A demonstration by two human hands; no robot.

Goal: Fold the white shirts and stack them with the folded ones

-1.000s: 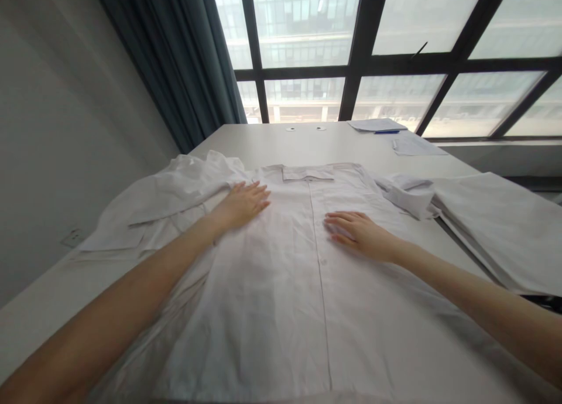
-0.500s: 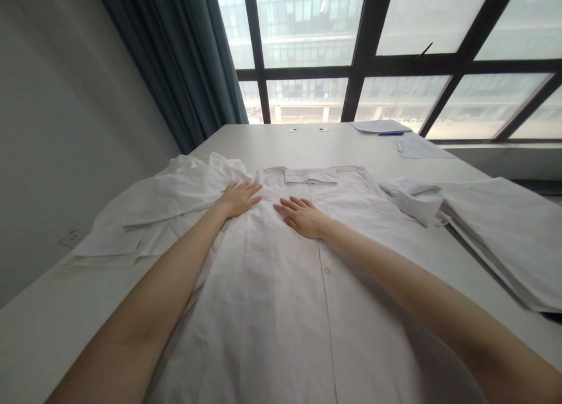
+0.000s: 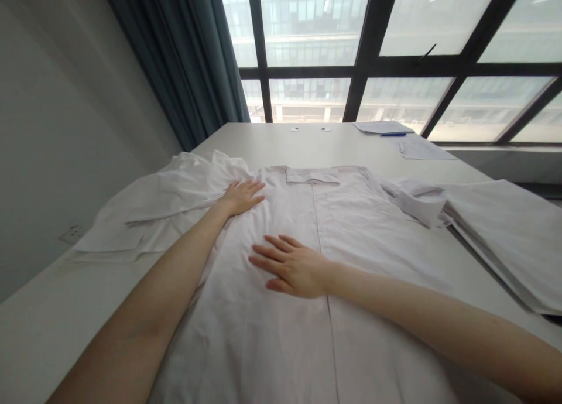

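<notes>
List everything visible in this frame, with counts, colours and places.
Flat button-front cloth shirt: one, white, spread on the table
Rumpled fabric: count unclear, white, left of the shirt's collar
Folded fabric: count unclear, white, right side
Flat-topped table: one, white, under the shirt
Thin paper sheets: at least two, white, far right of table
Slim pen: one, blue, by the sheets
Long cloth curtain: one, dark blue-grey, far left
Paned glass window: one, black-framed, behind table
Left hand: one, bare, near shirt's left shoulder
Right hand: one, bare, mid-shirt
</notes>
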